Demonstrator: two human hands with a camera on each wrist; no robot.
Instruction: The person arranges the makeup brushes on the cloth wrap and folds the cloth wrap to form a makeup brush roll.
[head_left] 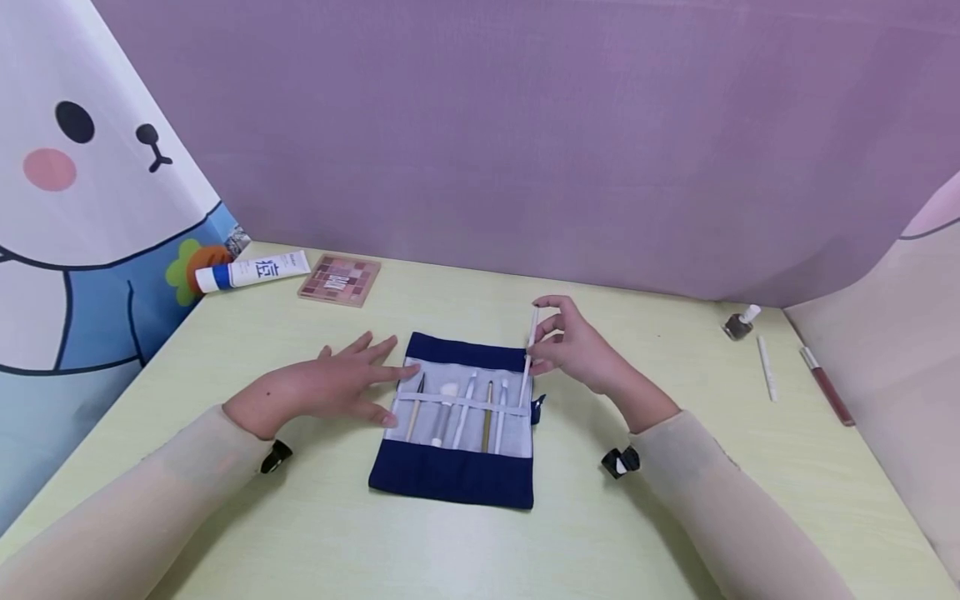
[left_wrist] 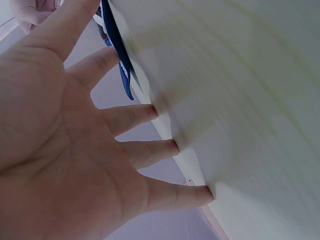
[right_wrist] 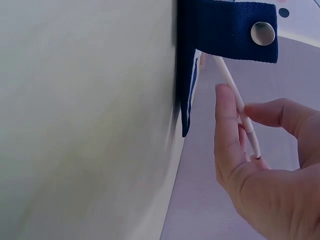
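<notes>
A navy roll-up pouch (head_left: 452, 473) with a pale grey lining lies unfolded on the table. Several slim tools stand side by side under its elastic band, among them a white-tipped brush (head_left: 442, 417) and an olive stick (head_left: 487, 417). At the pouch's left edge my left hand (head_left: 337, 385) rests with fingers spread, thumb and index on the fabric, the other fingertips on the table. My right hand (head_left: 567, 346) pinches a thin white pen-like stick (head_left: 531, 333) over the pouch's right side. Its lower end reaches the band at the rightmost place. A navy strap with a metal snap (right_wrist: 262, 33) sticks out beside it.
At the back left lie a white-and-blue tube (head_left: 258, 270) and a square palette (head_left: 340, 280). Toward the right are a small dark bottle with a white cap (head_left: 738, 323), another white stick (head_left: 767, 368) and a dark red tube (head_left: 828, 387). A purple cloth wall (head_left: 525, 150) borders the table's back.
</notes>
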